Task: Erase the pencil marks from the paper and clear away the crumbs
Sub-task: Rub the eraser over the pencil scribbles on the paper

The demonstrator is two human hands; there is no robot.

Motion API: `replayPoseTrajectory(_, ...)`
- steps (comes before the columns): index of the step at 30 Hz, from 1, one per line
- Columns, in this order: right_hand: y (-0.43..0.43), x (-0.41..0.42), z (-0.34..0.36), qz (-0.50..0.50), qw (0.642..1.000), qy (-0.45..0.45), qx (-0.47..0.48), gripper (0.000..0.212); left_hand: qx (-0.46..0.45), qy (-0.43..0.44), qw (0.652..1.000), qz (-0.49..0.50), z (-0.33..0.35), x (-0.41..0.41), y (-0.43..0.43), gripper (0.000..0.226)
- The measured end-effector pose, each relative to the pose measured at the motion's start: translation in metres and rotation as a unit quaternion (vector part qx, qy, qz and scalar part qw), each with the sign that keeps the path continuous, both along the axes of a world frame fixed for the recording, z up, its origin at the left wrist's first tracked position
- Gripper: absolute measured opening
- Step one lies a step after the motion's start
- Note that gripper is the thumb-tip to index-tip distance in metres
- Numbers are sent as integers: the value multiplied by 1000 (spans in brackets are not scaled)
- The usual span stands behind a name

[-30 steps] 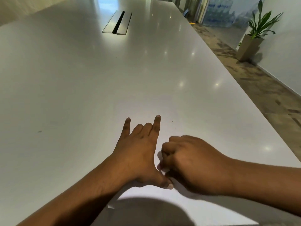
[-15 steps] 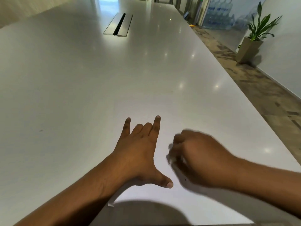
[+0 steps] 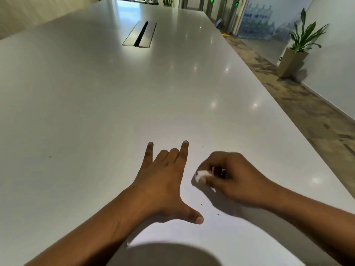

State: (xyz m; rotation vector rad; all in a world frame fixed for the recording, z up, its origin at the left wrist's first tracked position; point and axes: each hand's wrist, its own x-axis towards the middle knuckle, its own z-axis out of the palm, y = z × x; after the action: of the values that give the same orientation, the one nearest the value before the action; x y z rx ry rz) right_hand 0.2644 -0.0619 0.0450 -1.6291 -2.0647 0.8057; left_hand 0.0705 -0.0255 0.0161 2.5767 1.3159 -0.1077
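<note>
Pressing white paper sheet (image 3: 192, 237) at near edge of long white table (image 3: 96, 112), left hand (image 3: 163, 185) lies flat; tabletop stretches far ahead. Curled right hand (image 3: 230, 179) pinches small white eraser (image 3: 200, 174); dark crumbs (image 3: 218, 214) dot sheet.

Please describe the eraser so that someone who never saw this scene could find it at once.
On the long white table, look at the near edge, where a paper lies under two hands. The eraser is the small white lump pinched by the right hand; the left hand only presses the paper and holds nothing.
</note>
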Motion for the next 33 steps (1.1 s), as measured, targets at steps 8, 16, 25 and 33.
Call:
replayPoseTrajectory(8,-4,5,-31,-138,940,312,21,15,-56,-355,929,88,0,-27,12,92)
replayPoseTrajectory(16,-5,1,-33,-116,954,277,7,10,-49,-451,875,170,-3,-40,16,56)
replayPoseTrajectory(25,-5,4,-38,-106,953,283,-10,30,-86,-433,892,99,1,-37,9,64)
replayPoseTrajectory(33,-6,2,-29,-90,970,227,20,18,-20,-138,990,32,-2,-26,-9,112)
